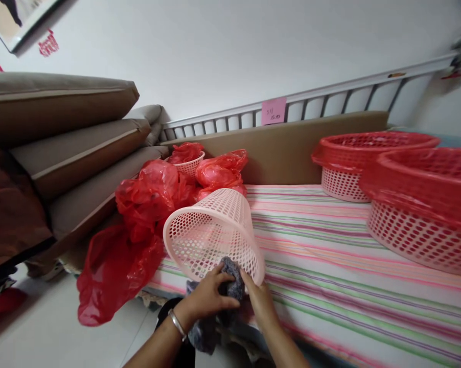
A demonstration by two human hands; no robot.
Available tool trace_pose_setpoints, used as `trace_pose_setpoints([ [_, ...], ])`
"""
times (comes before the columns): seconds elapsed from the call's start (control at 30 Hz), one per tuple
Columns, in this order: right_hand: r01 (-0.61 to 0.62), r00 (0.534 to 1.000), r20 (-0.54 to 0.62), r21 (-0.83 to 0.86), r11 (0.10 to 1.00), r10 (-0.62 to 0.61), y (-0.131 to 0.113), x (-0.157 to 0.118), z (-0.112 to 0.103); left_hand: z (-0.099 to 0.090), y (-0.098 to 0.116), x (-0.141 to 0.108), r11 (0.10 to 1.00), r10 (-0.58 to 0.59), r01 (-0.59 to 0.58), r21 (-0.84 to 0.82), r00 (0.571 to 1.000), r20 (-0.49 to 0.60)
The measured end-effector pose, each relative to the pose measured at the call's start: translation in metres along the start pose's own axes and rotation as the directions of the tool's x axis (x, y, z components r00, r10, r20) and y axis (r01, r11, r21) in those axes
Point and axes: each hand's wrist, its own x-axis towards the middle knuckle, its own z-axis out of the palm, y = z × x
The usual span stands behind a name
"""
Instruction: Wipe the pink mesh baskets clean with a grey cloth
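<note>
A pale pink plastic mesh basket (230, 204) lies tipped on its side, its round mouth facing me. Bunched in my left hand (213, 291) is a fuzzy grey cloth (233, 278), pressed at the lower rim; my fingers and thumb close around it. More grey fabric hangs below my wrist. My right hand (258, 295) closes on the right lower part of the rim, beside the cloth. Its fingers are partly hidden behind the basket wall.
Red plastic bags (154, 199) pile up left of the basket, near a small pink basket (190, 166). Two red-lined baskets (345, 184) stand at right on the striped sheet (310, 245). Brown cushions (73, 143) are stacked at left. A pink note (273, 111) hangs on the rail.
</note>
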Motion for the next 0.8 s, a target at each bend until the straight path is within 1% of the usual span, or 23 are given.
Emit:
trace_pose_setpoints([
  [0.07,-0.032,0.997,0.066,0.037,0.999,0.030,0.000,0.001,-0.002,-0.006,-0.001,0.006,0.999,0.036,-0.036,0.000,0.999,-0.039],
  [0.1,-0.051,0.996,0.079,0.033,0.998,0.048,-0.001,0.001,-0.003,-0.007,-0.001,0.007,0.999,0.050,-0.049,0.013,0.997,-0.063],
  [0.13,-0.059,0.996,0.068,0.019,0.998,0.058,-0.001,0.000,-0.004,-0.006,0.001,0.007,0.998,0.060,-0.057,0.036,0.995,-0.083],
  [0.2,-0.066,0.996,0.052,-0.012,0.998,0.067,-0.001,-0.001,-0.003,0.002,0.007,0.004,0.993,0.073,-0.060,0.106,0.991,-0.115],
  [0.33,-0.037,0.997,0.059,-0.040,0.999,0.039,-0.007,-0.006,0.002,0.021,0.026,-0.001,0.957,0.097,-0.044,0.286,0.980,-0.176],
  [0.4,-0.037,0.998,0.056,-0.050,0.998,0.040,-0.015,-0.008,0.001,0.023,0.033,0.000,0.929,0.134,-0.062,0.364,0.975,-0.176],
  [0.5,-0.066,0.996,0.048,-0.095,0.993,0.071,-0.032,-0.008,-0.006,0.018,0.037,0.002,0.878,0.188,-0.111,0.465,0.975,-0.121],
  [0.57,-0.097,0.993,0.059,-0.080,0.992,0.101,-0.040,-0.007,-0.013,0.014,0.034,0.000,0.838,0.207,-0.134,0.529,0.975,-0.080],
  [0.63,-0.135,0.988,0.069,-0.024,0.991,0.137,-0.043,-0.006,-0.020,0.010,0.026,-0.004,0.797,0.215,-0.147,0.586,0.976,-0.047],
  [0.73,-0.203,0.979,0.042,0.038,0.979,0.201,-0.042,-0.006,-0.027,-0.001,0.008,-0.012,0.741,0.220,-0.163,0.651,0.975,-0.006],
  [0.8,-0.224,0.975,0.029,0.061,0.973,0.222,-0.042,-0.007,-0.029,-0.012,-0.003,-0.016,0.709,0.231,-0.189,0.679,0.973,0.030],
])
